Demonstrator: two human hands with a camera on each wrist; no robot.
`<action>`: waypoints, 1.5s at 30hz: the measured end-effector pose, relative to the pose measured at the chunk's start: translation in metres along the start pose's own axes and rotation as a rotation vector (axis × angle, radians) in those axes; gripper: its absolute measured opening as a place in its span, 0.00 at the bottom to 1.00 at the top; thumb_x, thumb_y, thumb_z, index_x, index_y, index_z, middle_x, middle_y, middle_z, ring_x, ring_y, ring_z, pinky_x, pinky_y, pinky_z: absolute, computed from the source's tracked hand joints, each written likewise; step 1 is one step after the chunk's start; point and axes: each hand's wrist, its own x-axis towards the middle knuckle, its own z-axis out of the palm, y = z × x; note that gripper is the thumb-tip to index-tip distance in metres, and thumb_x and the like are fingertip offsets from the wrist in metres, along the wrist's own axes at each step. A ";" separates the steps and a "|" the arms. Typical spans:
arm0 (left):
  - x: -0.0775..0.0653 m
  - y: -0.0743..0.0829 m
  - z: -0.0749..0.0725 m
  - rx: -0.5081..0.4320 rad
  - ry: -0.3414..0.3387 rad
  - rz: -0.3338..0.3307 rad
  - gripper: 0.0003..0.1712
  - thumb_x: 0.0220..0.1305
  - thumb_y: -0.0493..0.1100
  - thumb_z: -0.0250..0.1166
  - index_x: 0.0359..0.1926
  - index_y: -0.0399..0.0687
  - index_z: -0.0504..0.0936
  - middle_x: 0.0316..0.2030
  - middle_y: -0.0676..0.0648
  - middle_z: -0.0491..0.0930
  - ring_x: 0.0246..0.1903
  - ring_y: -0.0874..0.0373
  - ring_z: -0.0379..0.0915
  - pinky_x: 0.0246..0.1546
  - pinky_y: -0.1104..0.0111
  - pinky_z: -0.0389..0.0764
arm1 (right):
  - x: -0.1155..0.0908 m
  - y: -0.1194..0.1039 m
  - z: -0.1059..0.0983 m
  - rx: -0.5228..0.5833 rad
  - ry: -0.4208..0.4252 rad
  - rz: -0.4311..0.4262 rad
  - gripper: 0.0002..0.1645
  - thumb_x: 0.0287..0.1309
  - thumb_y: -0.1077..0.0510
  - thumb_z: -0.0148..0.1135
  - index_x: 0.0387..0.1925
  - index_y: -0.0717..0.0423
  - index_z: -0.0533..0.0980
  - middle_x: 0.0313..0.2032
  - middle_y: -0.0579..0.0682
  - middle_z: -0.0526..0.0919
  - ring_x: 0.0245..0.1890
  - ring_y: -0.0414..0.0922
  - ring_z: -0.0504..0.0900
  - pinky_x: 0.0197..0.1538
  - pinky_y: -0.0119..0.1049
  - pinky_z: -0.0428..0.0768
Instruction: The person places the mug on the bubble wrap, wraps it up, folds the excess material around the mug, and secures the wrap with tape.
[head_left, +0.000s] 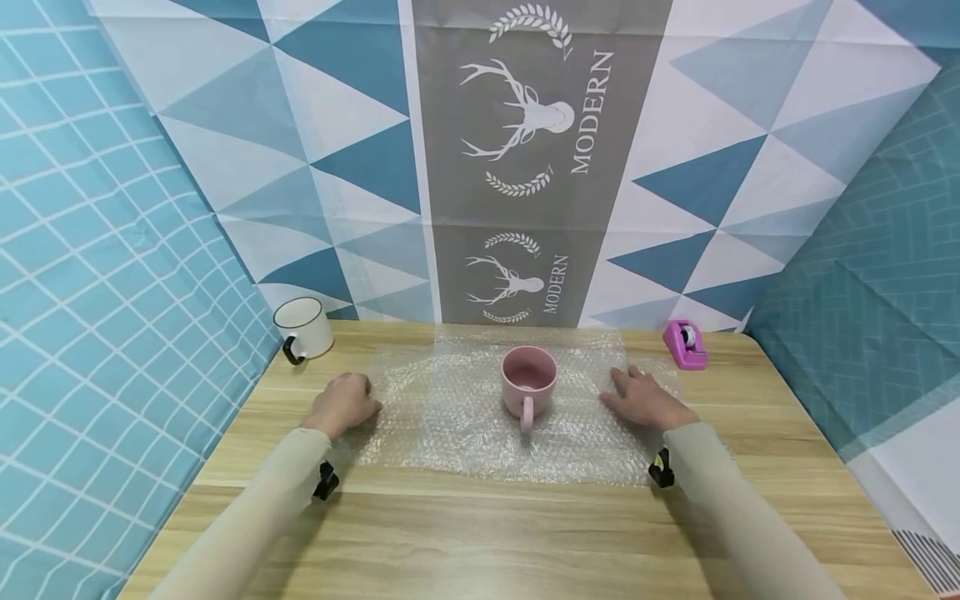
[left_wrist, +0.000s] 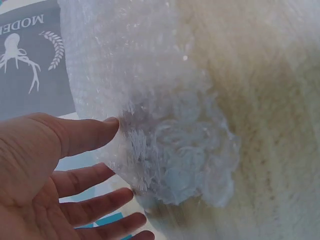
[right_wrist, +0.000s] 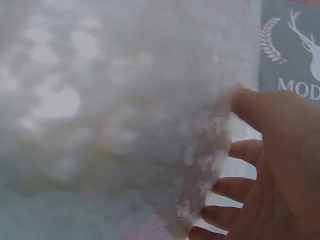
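A pink mug (head_left: 528,383) stands upright near the middle of a sheet of clear bubble wrap (head_left: 465,433), its handle facing me. My left hand (head_left: 343,404) is at the sheet's left edge. In the left wrist view, that hand's thumb (left_wrist: 90,134) reaches the border of the wrap, the other fingers spread apart below it. Over the right part of the sheet lies my right hand (head_left: 641,400), fingers extended. Its thumb (right_wrist: 250,106) overlaps the wrap's edge in the right wrist view, and the spread fingertips are right along that edge.
A white enamel mug (head_left: 303,327) with a black handle stands at the back left of the wooden table (head_left: 480,533). At the back right sits a pink tape dispenser (head_left: 686,344). Patterned cloth walls (head_left: 360,167) border the table's back and sides.
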 end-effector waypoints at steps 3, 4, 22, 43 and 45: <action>-0.002 0.000 -0.002 -0.031 -0.004 0.008 0.17 0.62 0.43 0.70 0.45 0.34 0.82 0.43 0.35 0.82 0.35 0.48 0.77 0.32 0.55 0.82 | 0.000 0.002 -0.004 -0.009 0.010 -0.053 0.44 0.76 0.42 0.51 0.76 0.69 0.56 0.73 0.79 0.56 0.73 0.79 0.54 0.71 0.76 0.57; -0.003 0.001 -0.003 -0.052 -0.005 0.011 0.15 0.63 0.42 0.69 0.44 0.34 0.82 0.42 0.35 0.82 0.35 0.48 0.77 0.32 0.55 0.82 | -0.001 0.002 -0.005 -0.019 0.022 -0.064 0.43 0.75 0.42 0.53 0.76 0.69 0.58 0.72 0.78 0.59 0.72 0.78 0.56 0.70 0.75 0.60; -0.014 0.017 -0.042 -0.604 -0.033 0.213 0.23 0.72 0.40 0.64 0.61 0.32 0.71 0.43 0.31 0.84 0.30 0.41 0.86 0.27 0.59 0.89 | 0.003 -0.003 -0.008 -0.089 0.074 -0.106 0.33 0.69 0.48 0.63 0.65 0.67 0.74 0.61 0.71 0.78 0.61 0.70 0.74 0.61 0.68 0.76; -0.031 0.112 -0.077 -1.019 -0.213 0.222 0.23 0.69 0.41 0.69 0.59 0.38 0.72 0.43 0.44 0.89 0.30 0.58 0.85 0.26 0.69 0.85 | -0.001 0.000 -0.006 -0.153 0.032 -0.111 0.35 0.73 0.45 0.57 0.70 0.64 0.70 0.62 0.78 0.71 0.60 0.73 0.74 0.61 0.69 0.76; -0.029 0.122 -0.078 -1.021 -0.199 0.232 0.22 0.69 0.40 0.68 0.59 0.37 0.72 0.41 0.46 0.89 0.30 0.58 0.85 0.26 0.68 0.85 | -0.002 0.000 -0.006 -0.155 0.026 -0.101 0.35 0.73 0.45 0.57 0.71 0.63 0.69 0.62 0.78 0.71 0.61 0.73 0.73 0.62 0.70 0.75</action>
